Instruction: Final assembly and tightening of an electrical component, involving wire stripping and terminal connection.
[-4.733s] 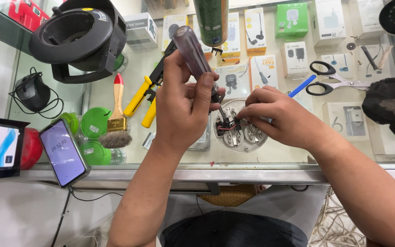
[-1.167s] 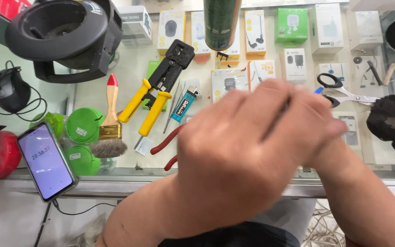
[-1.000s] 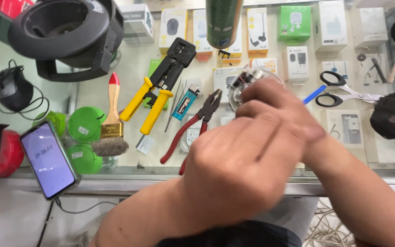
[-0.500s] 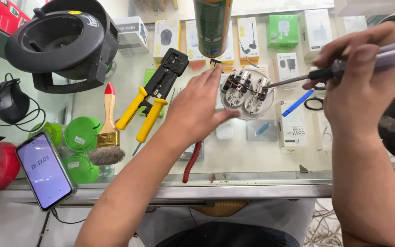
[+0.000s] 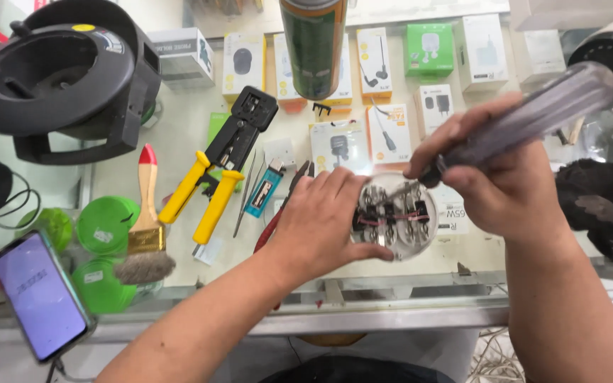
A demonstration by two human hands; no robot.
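A round white device (image 5: 400, 241) with exposed metal and black parts lies on the glass counter (image 5: 179, 135). My left hand (image 5: 321, 223) grips its left rim and steadies it. My right hand (image 5: 494, 177) is wrapped around a screwdriver (image 5: 533, 117) with a clear handle, slanted up to the right; its tip sits at the top of the device's inner parts.
Left of the device lie red-handled pliers (image 5: 278, 213), a blue lighter (image 5: 262, 190), a yellow-handled crimping tool (image 5: 218, 174) and a paint brush (image 5: 143, 227). A phone (image 5: 37, 294) leans at the front left. A black reel (image 5: 58, 78), a spray can (image 5: 313, 42) and a dark cloth (image 5: 604, 206) surround them.
The device has come down from the raised position to the counter near the front edge. My right hand followed with the screwdriver, whose tip now meets the device.
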